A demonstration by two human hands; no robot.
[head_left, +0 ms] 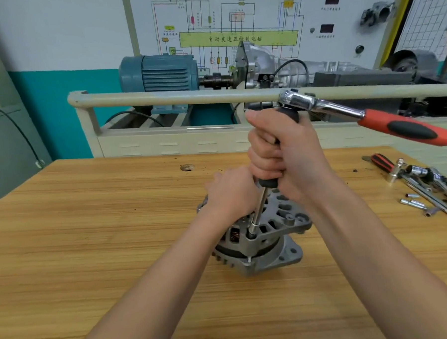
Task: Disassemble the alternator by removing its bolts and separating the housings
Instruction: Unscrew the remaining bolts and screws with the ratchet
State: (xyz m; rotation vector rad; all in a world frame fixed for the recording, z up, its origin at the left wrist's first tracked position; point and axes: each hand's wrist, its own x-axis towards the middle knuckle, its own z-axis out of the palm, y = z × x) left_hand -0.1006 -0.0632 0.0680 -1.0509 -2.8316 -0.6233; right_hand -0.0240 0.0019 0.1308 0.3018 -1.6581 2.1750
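Head view, from left to right: a wooden workbench [91,228] fills the lower frame, with a small round hole [187,167] in its top near the far edge. Behind the bench a blue electric motor [157,73] sits on a beige training stand [164,138], in front of a wall board with a wiring diagram [235,26]. At the middle of the bench stands the alternator [267,239], grey housings stacked one on the other, copper windings showing through a side slot. The left hand [231,192] rests on top of the alternator, fingers curved down over the far side of the housing; how firmly it grips cannot be told. Just right of it, a chrome extension bar [258,211] runs tilted from a bolt hole on the housing edge up into a black grip. The right hand [278,151] is closed in a fist around that grip. Above the fist a ratchet wrench [370,117] is attached, its orange and black handle pointing right, free of either hand. Loose sockets and tools [430,192] lie at the bench's right edge.
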